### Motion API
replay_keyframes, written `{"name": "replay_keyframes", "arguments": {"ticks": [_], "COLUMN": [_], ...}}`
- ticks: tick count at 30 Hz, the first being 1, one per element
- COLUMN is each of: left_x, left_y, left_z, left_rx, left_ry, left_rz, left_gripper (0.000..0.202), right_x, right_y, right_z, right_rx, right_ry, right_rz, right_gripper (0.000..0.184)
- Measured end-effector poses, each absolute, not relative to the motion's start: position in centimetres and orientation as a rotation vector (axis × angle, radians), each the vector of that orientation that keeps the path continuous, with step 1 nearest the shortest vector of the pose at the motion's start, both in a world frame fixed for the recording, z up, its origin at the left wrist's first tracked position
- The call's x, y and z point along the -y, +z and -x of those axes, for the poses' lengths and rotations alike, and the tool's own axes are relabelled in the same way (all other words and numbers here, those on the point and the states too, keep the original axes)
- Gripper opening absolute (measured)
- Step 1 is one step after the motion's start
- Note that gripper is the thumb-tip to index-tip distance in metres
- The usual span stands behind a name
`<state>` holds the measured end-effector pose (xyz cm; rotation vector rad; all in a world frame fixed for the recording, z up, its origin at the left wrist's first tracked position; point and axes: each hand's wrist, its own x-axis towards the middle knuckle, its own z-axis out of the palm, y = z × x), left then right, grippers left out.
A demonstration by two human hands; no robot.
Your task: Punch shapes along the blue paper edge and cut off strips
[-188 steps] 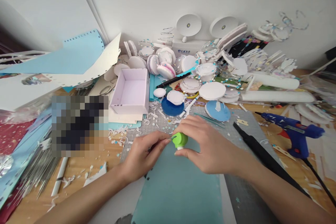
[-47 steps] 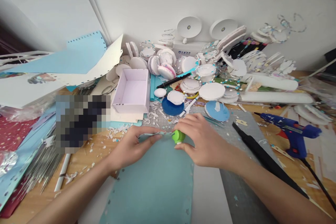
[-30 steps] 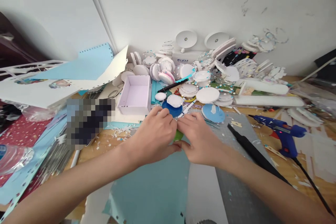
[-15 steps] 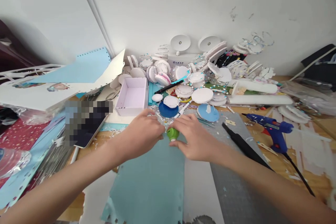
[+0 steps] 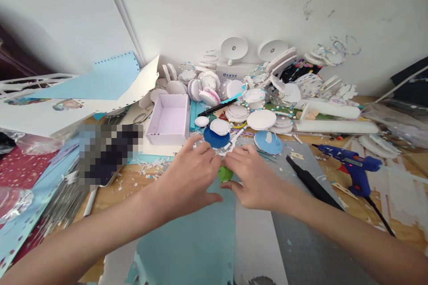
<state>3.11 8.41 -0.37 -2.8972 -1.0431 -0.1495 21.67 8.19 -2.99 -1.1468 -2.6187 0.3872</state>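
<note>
A small green punch sits at the far edge of a light blue paper sheet lying on the grey cutting mat. My right hand is closed around the punch from the right. My left hand lies over the sheet's far edge just left of the punch, fingers curled and pressed against it; what its fingertips pinch is hidden. Both hands nearly touch above the punch.
A white open box stands beyond my left hand. White and blue foam discs pile up against the wall. A blue glue gun and a black stick lie to the right. Paper sheets and scraps crowd the left.
My left hand has slid right over the sheet's edge and closed in on the green punch, now half covered. The view has shifted slightly.
</note>
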Motion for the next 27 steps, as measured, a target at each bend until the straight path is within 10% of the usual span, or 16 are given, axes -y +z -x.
{"name": "replay_keyframes", "arguments": {"ticks": [27], "left_x": [-9.7], "left_y": [-0.6], "left_z": [-2.3], "left_rx": [0.936], "left_ry": [-0.033], "left_rz": [3.060], "left_gripper": [0.016], "right_x": [-8.1], "right_y": [-3.0], "right_z": [-22.3], "right_rx": [2.661], "right_ry": [0.403], "right_rz": [1.168], "right_gripper": [0.014]}}
